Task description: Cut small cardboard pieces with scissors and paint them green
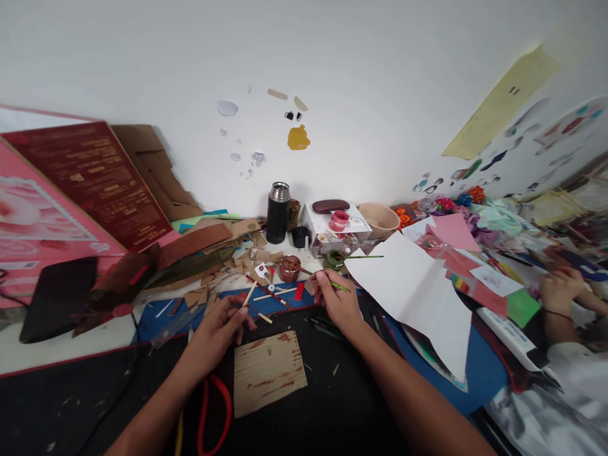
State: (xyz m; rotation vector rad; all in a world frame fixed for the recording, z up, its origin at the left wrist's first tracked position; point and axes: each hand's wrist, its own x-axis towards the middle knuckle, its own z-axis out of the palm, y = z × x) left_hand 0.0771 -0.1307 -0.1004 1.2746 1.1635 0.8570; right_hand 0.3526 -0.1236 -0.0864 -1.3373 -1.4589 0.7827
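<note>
Between the thumb and fingers of my left hand (225, 323) is a short pale wooden stick (249, 293), its tip pointing up. My right hand (338, 301) grips a green-handled paintbrush (341, 287), whose bristle end points left toward an open jar of brown paint (289, 268). Whether the bristles touch the jar I cannot tell. Below my hands lies a piece of corrugated cardboard (270, 372) with brown smears. A dark red stick (268, 291) and a loose pale stick (265, 318) lie between my hands. Behind my right hand stands a green paint jar (334, 259) with a brush across it.
A black bottle (278, 214) stands near the wall beside a white box (338, 228). Cardboard scraps (223, 266) litter the left side. White paper sheets (413, 297) lie right of my arm. Red-handled scissors (216, 415) lie in front. Another person's hands (560, 291) are at far right.
</note>
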